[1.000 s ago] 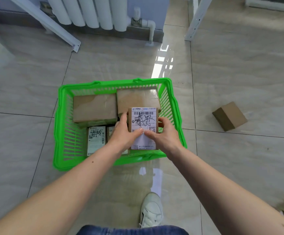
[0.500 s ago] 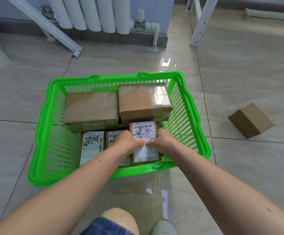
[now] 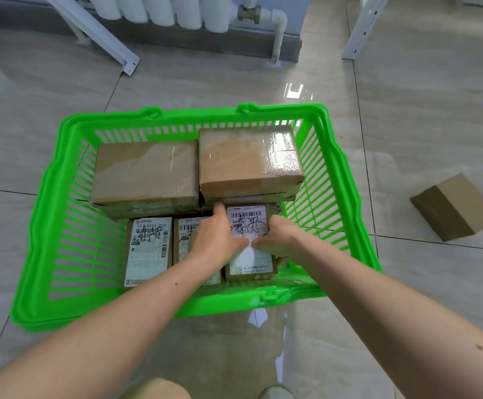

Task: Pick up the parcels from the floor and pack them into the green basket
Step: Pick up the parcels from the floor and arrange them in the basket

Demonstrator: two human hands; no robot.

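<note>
The green basket point(image 3: 47, 214) sits on the tiled floor in front of me. Both hands are inside it, on a small labelled parcel point(image 3: 249, 226) lying at the near right. My left hand point(image 3: 216, 240) grips its left side and my right hand point(image 3: 282, 240) its right side. Two more labelled parcels, one at the near left point(image 3: 148, 249) and one beside it point(image 3: 188, 228), lie in the same row. Behind them sit a large brown box point(image 3: 145, 174) and a taped brown box point(image 3: 249, 159) stacked higher. One brown parcel point(image 3: 456, 207) lies on the floor to the right.
A white radiator point(image 3: 159, 10) with a pipe runs along the far wall. White metal frame legs stand at the back left point(image 3: 96, 33) and back right point(image 3: 361, 30). My knee point(image 3: 159, 388) and shoe point(image 3: 276, 393) show at the bottom edge.
Both hands have lowered the labelled parcel from above the basket's near rim down into the near right corner beside the other labelled parcels. The camera has come closer to the basket.
</note>
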